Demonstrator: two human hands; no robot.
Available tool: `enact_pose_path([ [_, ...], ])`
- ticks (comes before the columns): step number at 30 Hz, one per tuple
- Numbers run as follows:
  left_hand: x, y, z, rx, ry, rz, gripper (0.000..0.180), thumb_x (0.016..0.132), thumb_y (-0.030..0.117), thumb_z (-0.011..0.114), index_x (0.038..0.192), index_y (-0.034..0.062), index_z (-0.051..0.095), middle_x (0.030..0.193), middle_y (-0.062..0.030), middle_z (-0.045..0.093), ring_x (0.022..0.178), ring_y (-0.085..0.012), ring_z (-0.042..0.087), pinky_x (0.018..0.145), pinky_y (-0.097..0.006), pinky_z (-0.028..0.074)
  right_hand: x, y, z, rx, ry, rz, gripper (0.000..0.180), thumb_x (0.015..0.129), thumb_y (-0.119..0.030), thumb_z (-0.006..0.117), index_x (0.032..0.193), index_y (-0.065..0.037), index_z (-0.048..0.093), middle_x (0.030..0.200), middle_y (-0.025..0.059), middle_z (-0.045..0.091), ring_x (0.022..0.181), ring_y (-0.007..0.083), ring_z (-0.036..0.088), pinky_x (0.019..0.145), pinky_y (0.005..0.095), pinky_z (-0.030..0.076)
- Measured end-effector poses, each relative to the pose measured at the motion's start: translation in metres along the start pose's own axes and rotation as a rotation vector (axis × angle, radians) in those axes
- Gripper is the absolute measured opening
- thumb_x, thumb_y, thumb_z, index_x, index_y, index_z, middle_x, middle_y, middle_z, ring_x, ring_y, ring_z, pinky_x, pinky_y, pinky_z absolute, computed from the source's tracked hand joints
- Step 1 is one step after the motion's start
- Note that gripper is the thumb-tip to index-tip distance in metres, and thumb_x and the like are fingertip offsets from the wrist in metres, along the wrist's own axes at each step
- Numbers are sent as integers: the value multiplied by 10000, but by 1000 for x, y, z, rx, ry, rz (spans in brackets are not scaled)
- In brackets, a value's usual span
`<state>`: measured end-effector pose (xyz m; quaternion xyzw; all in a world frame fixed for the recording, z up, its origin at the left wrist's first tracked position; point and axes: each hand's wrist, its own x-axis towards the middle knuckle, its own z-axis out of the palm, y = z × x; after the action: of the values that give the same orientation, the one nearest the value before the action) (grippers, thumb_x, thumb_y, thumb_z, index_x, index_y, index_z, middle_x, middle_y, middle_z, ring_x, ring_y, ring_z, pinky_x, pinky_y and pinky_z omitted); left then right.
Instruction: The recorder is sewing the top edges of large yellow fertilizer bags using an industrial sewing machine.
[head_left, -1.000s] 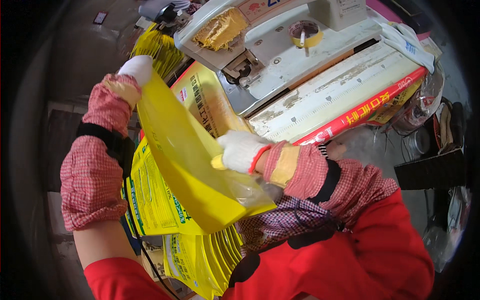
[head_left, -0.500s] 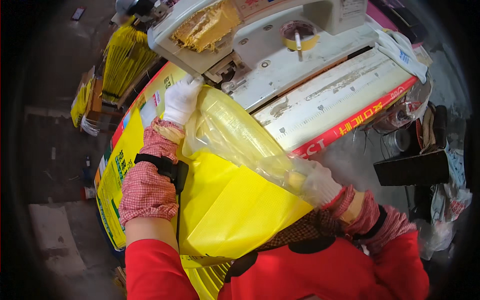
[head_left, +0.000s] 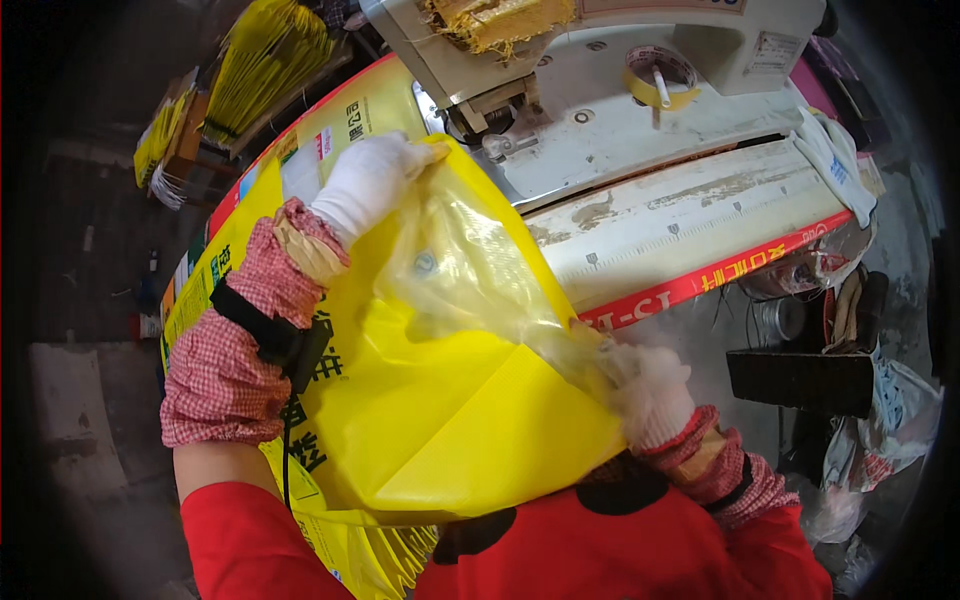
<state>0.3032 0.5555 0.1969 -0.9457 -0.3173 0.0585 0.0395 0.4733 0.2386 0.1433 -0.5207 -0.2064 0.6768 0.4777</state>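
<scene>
A yellow woven plastic sack (head_left: pixel 450 400) with dark printing lies across my front, a clear plastic liner (head_left: pixel 450 265) showing at its mouth. My left hand (head_left: pixel 375 180), in a white glove, pinches the far corner of the mouth, just short of the needle area of a sewing machine (head_left: pixel 490 110). At the mouth's near right corner, my gloved right hand (head_left: pixel 650 390) grips sack and liner; motion blurs its fingertips. The sack's far edge runs taut between both hands, along the end of the machine bed.
A tape roll (head_left: pixel 660 80) sits on the machine bed, beside a white ruled board (head_left: pixel 680 210). A white glove (head_left: pixel 832 160) drapes over the board's far end. Stacked yellow sacks (head_left: pixel 265 70) stand far left. A dark box-like ledge (head_left: pixel 800 380) and plastic bags (head_left: pixel 890 430) are at right.
My left hand has drawn the sack's corner back from the needle area. A yellow edge now spans the mouth where the pale inner side showed. The machine sits farther right in view.
</scene>
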Motion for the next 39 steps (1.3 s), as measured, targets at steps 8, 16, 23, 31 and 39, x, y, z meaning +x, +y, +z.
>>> enact_pose_path([
  [8,76,-61,-4,198,12,29,230,846,247,558,1038,176,664,893,-145,663,837,-333,647,747,-407,516,76,-53,39,-1446,104,-612,340,794,-331,623,1047,-108,579,916,127,595,825,276,592,687,388,479],
  [16,60,-54,-104,353,189,-25,234,811,211,572,1009,132,668,964,-155,661,903,-344,622,798,-407,496,157,-118,74,-1686,56,-674,451,782,-448,588,946,-37,675,900,174,675,800,335,655,685,417,532],
  [23,-8,74,-132,4,63,558,339,750,280,697,991,47,646,845,-126,658,776,-298,617,761,-382,483,224,-157,21,-1277,-513,-678,327,806,-301,598,1029,-68,645,905,136,679,805,319,631,751,372,502],
  [31,11,148,-153,-366,-1075,404,305,861,347,617,947,57,659,691,-101,641,617,-193,620,567,-348,480,214,-176,26,-1056,-770,-100,267,784,-236,642,966,-42,654,775,91,671,681,249,617,645,398,486],
  [39,-55,155,-176,506,-1282,371,468,772,505,642,683,48,680,680,-104,663,636,-339,637,570,-436,499,182,-145,31,-1052,-443,-175,189,768,-232,630,887,-95,684,741,71,678,675,225,645,617,385,488],
])
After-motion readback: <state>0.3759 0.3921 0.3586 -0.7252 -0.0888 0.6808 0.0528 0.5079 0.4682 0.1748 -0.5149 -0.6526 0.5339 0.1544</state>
